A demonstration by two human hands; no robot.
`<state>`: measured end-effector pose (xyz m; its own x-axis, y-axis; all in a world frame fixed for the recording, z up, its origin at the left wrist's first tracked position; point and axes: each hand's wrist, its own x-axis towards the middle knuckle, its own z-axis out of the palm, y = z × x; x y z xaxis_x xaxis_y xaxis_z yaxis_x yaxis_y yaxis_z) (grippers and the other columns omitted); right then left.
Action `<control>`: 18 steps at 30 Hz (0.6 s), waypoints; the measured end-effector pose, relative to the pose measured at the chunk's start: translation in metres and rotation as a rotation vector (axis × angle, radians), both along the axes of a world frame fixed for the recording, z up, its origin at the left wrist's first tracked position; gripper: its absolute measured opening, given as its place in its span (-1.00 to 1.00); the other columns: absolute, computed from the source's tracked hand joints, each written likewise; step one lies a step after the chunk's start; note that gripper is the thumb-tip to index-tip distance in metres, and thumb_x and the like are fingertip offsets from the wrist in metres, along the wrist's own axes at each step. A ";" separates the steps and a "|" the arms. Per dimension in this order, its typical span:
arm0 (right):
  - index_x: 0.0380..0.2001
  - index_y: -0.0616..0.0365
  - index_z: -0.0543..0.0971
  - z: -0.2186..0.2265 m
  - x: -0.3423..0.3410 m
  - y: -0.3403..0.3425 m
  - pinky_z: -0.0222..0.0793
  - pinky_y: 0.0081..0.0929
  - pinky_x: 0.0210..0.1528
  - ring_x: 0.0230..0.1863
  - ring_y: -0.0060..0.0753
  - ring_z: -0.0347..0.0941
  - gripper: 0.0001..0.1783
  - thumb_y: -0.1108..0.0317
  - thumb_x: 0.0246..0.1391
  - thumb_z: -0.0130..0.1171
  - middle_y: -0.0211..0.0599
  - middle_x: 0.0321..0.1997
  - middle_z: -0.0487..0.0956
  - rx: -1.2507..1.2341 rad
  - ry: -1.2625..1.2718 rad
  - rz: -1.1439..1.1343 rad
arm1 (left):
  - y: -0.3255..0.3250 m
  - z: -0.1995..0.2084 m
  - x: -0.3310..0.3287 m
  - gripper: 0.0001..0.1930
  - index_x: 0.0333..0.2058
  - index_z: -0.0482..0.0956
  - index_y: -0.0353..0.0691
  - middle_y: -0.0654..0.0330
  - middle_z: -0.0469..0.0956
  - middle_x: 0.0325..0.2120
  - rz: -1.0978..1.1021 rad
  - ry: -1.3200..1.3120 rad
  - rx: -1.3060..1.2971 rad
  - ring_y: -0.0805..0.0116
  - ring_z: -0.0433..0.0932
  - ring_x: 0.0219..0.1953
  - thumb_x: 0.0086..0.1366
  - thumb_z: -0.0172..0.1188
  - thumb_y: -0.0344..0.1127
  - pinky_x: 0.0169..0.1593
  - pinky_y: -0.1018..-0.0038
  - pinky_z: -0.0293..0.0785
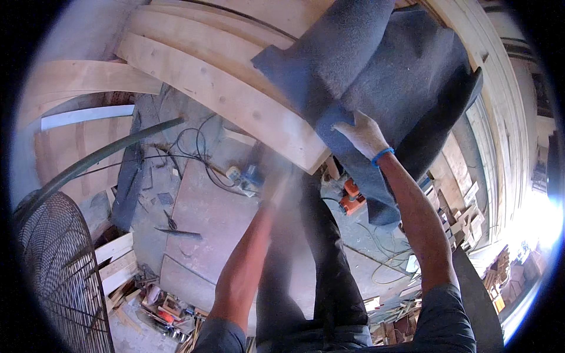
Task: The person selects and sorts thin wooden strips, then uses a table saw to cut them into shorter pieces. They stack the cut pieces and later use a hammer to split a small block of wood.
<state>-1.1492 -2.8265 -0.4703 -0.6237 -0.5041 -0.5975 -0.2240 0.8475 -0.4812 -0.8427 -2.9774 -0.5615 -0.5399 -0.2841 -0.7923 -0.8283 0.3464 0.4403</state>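
A large dark grey felt-like sheet [415, 82] lies folded and draped over the pale wooden boards [218, 88] at the upper right, its lower end hanging toward the floor. My right hand [364, 135], with a blue band at the wrist, grips a fold of this sheet near the boards' end. My left hand [281, 187] is low in front of my legs, beneath the end of the boards. Blur and a pale haze smear its fingers, so whether it holds anything does not show.
On the floor stand a blue power tool [252, 175] and an orange tool [352, 199], with black cables around them. A wire-guarded fan [62, 265] is at the left. Wood offcuts [468, 223] pile at the right, and mixed scraps [168, 312] lie at lower left.
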 end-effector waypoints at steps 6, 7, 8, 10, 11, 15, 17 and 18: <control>-0.08 0.32 0.73 0.053 -0.083 0.174 0.54 -0.22 -0.10 -0.18 -0.30 0.66 -0.46 -0.04 0.33 0.26 -0.19 -0.23 0.75 -0.057 0.212 -0.017 | 0.007 -0.054 0.028 -0.65 -0.13 0.65 -0.23 -0.23 0.66 -0.19 0.403 0.276 0.142 -0.30 0.62 -0.08 0.42 0.15 -0.03 -0.05 -0.07 0.55; -0.08 0.31 0.73 0.074 -0.088 0.235 0.53 -0.22 -0.08 -0.17 -0.28 0.65 -0.48 -0.03 0.33 0.26 -0.17 -0.22 0.75 0.037 0.266 -0.083 | 0.005 -0.056 0.033 -0.65 -0.12 0.64 -0.23 -0.23 0.66 -0.18 0.338 0.309 0.071 -0.31 0.62 -0.06 0.42 0.15 -0.04 -0.04 -0.07 0.54; -0.07 0.31 0.72 0.095 -0.081 0.299 0.53 -0.21 -0.06 -0.15 -0.25 0.65 -0.49 -0.02 0.33 0.25 -0.15 -0.20 0.74 0.156 0.302 -0.149 | 0.004 -0.057 0.035 -0.65 -0.11 0.64 -0.23 -0.22 0.66 -0.17 0.266 0.345 0.005 -0.32 0.61 -0.05 0.42 0.15 -0.04 -0.03 -0.08 0.53; -0.06 0.30 0.71 0.133 -0.037 0.426 0.52 -0.20 -0.02 -0.11 -0.20 0.65 -0.51 0.01 0.32 0.24 -0.11 -0.18 0.73 0.421 0.296 -0.244 | -0.009 -0.067 0.031 -0.65 -0.08 0.63 -0.23 -0.19 0.66 -0.15 0.232 0.402 -0.071 -0.26 0.61 -0.05 0.43 0.15 -0.05 -0.02 -0.04 0.53; -0.05 0.30 0.71 0.154 0.007 0.485 0.51 -0.20 0.00 -0.10 -0.17 0.64 -0.52 0.03 0.32 0.24 -0.09 -0.16 0.73 0.580 0.260 -0.308 | -0.009 -0.074 0.017 -0.65 -0.07 0.62 -0.23 -0.17 0.66 -0.14 0.239 0.401 -0.043 -0.23 0.61 -0.05 0.43 0.16 -0.05 -0.01 -0.02 0.52; -0.02 0.28 0.68 0.192 0.145 0.593 0.50 -0.17 0.07 -0.03 -0.06 0.63 -0.56 0.08 0.31 0.22 0.00 -0.11 0.71 1.054 -0.069 -0.303 | -0.026 -0.090 0.022 -0.63 0.00 0.60 -0.22 -0.10 0.65 -0.11 0.490 0.342 0.026 -0.12 0.60 -0.04 0.43 0.16 -0.06 0.01 0.06 0.51; -0.01 0.27 0.67 0.182 0.193 0.584 0.49 -0.16 0.11 0.01 -0.01 0.63 -0.58 0.11 0.31 0.21 0.04 -0.08 0.70 1.110 -0.238 -0.205 | -0.033 -0.096 0.022 -0.62 0.03 0.59 -0.22 -0.06 0.65 -0.10 0.589 0.325 0.056 -0.06 0.60 -0.04 0.43 0.17 -0.07 0.03 0.10 0.50; 0.00 0.27 0.67 0.169 0.211 0.560 0.48 -0.16 0.13 0.02 0.01 0.63 -0.58 0.13 0.31 0.20 0.06 -0.07 0.70 1.097 -0.304 -0.152 | -0.034 -0.097 0.023 -0.62 0.04 0.58 -0.22 -0.04 0.65 -0.09 0.629 0.315 0.076 -0.03 0.60 -0.04 0.43 0.17 -0.07 0.03 0.12 0.50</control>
